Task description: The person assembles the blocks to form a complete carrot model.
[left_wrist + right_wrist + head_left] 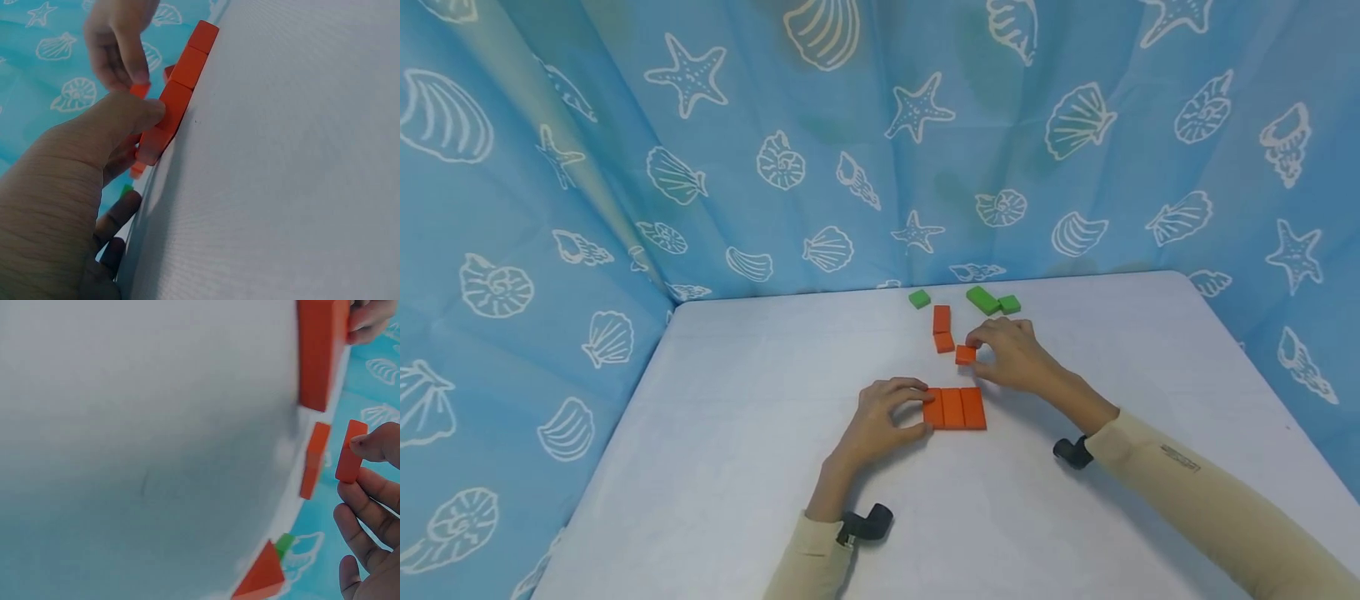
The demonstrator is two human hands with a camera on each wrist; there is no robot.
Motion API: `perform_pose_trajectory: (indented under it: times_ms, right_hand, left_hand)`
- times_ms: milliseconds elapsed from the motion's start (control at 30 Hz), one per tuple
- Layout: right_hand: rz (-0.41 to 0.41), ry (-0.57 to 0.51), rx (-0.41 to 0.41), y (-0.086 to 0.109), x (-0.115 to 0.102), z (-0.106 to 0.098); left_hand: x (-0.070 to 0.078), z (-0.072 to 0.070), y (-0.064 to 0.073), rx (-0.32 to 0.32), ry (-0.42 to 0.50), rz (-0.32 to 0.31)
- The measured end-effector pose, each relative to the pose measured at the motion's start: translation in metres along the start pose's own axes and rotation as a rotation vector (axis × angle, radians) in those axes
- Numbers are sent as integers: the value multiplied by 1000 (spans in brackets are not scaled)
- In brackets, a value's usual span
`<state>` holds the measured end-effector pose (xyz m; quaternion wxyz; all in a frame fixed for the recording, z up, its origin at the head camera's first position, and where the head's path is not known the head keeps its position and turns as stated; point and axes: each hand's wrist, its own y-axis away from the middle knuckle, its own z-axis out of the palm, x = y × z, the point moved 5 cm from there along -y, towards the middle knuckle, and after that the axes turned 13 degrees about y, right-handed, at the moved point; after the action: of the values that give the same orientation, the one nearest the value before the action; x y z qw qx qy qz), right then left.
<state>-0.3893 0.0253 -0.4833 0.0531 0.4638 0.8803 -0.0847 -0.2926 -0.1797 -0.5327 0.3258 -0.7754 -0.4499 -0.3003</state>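
Three orange blocks lie side by side in a row on the white table. At the row's left end my left hand holds the leftmost block, the thumb on its near end and fingers at its far side. Just beyond the row, my right hand pinches a small orange block between thumb and fingertips. The right wrist view shows that block raised off the table, its other fingers spread below. Two more orange blocks, one longer and one shorter, lie end to end behind.
Near the back edge are a small green block, a longer green block and another small one. An orange triangular block shows in the right wrist view. A blue shell-patterned curtain hangs behind the table.
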Motion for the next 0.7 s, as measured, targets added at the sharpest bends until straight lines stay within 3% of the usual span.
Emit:
perform_pose_trajectory:
  times_ms: [267,700]
  right_hand:
    - [-73,-2,55,30,-23,-20]
    - [-228,56,142,74,-63,-22]
  left_hand:
    - [0,-2,0,5,1,-1]
    - [3,-1,0,-3,4,-6]
